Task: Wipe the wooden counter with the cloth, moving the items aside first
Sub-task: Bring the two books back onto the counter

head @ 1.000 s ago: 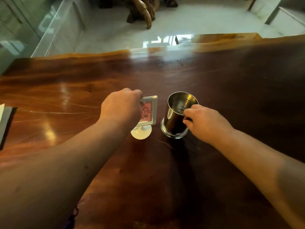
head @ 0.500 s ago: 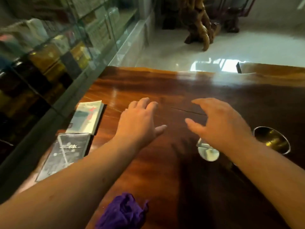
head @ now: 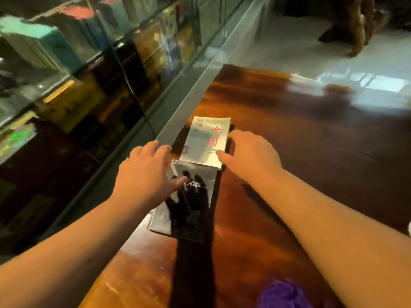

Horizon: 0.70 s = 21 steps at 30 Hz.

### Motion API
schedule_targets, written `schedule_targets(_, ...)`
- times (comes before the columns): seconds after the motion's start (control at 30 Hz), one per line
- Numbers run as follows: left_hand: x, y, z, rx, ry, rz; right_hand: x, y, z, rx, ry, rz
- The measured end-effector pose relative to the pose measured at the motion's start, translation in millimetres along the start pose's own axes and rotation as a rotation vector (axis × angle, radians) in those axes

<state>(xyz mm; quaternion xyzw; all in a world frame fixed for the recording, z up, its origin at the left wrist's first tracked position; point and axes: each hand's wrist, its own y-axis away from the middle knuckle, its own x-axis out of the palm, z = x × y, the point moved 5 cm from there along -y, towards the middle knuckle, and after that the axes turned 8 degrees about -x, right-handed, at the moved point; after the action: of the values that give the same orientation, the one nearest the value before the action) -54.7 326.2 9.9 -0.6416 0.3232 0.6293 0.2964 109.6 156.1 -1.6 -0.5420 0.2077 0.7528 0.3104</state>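
Both hands over the two books at the L edge of the wooden counter (head: 289,174), beside the glass case (head: 89,85). Left hand (head: 146,174) spread wide, nothing held, fingers above the near-left corner of the white book (head: 205,141), thumb over the dark book (head: 189,201). Right hand (head: 251,154) also spread, empty, thumb at the white book's right edge; contact w/ cover can't be confirmed (motion blur). Step in hand, as I read it: shift books aside before wiping. To do it well: flatten palms, pinch each book by its long edges or slide both together along the counter, keep them square so neither tips off the L edge; glossy covers likely slip, so press lightly. Orientation: each book's long axis runs away from the person, roughly parallel to the counter edge, the pair end to end, white one farther and overlapping the dark one's far end. Cloth (head: 287,294), purple, bunched at the near edge by the right forearm, untouched; wiping not yet begun.
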Motion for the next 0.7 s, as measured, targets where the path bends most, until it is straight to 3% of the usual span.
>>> schedule_targets(0.27,97.5,-4.1,39.1,-0.152,0.081,0.34,101.7,-68.7,1.7,0.391,-0.175,0.137)
schedule_targets(0.43,119.7,-10.3,40.4,-0.225,0.237,0.384,123.0,-78.4,-10.1,0.577,-0.245,0.13)
schedule_targets(0.57,127.1,-19.2,41.9,-0.321,0.301,0.453,124.3,-79.6,-14.5,0.573,-0.326,0.198)
schedule_targets(0.7,130.8,-19.6,39.2,-0.307,0.331,0.484,113.3,-69.5,-23.2,0.544,-0.392,0.062)
